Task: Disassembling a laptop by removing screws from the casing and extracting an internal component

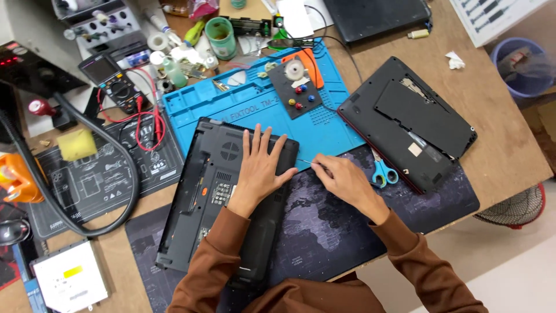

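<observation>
Two hands work at an upturned black laptop (223, 197) that lies bottom up on a dark desk mat (324, 226) near the front edge of the wooden table (498, 133). The left hand (259, 168) lies flat on the laptop's underside with fingers spread and released, grasping nothing, just right of the round fan vent and close to the laptop's right edge. The right hand (346, 182) rests on the mat just beside that same edge, its fingers pinched around a thin screwdriver (306, 163) whose tip points left toward the laptop's upper right corner, close to the left thumb. Whether the tip touches the casing cannot be told.

The laptop's top edge overlaps a blue repair mat (255, 110), which carries a small black parts tray (295, 90) and an orange tool. Blue-handled scissors (382, 173) lie just right of the right hand, partly under a second opened black laptop base (408, 124) set at an angle. To the left, a multimeter (113, 84) with red leads, a yellow sponge (76, 144) and a thick black hose crowd the table. Bare mat between the right forearm and the second laptop gives the most room; the table's near edge runs just below it.
</observation>
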